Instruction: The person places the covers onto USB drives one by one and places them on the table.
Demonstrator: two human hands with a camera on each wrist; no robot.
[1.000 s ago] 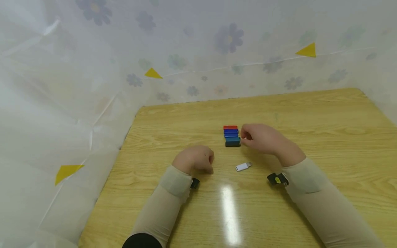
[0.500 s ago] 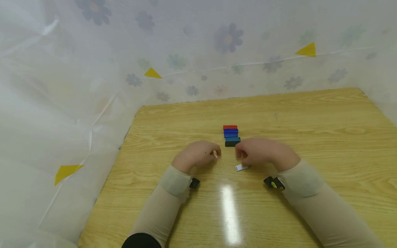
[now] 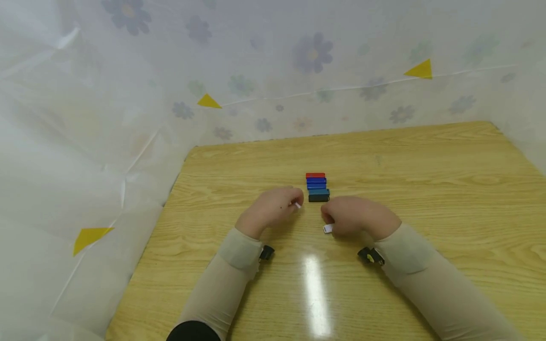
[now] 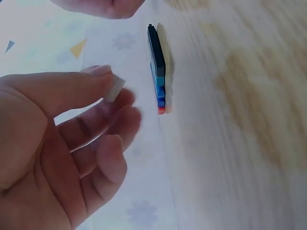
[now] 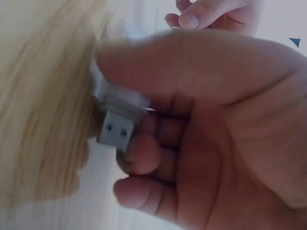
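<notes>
My right hand pinches a white USB stick low over the table; in the right wrist view its metal plug sticks out below the thumb. My left hand, fingers curled, holds a small white cap between thumb and fingertips. Seen from the head, this cap peeks out at the fingertips, facing the right hand. Just beyond both hands lies a tidy row of small flat sticks, red at the far end, then blue, teal and black nearest me.
The wooden table carries a bright light reflection in front of the hands. White flowered sheeting with yellow triangles stands behind and to the left. Small black devices sit at both wrists.
My right hand has come down and towards me from beside the row onto the USB stick, now pinched. My left hand has moved slightly forward and right, the white cap now showing.
</notes>
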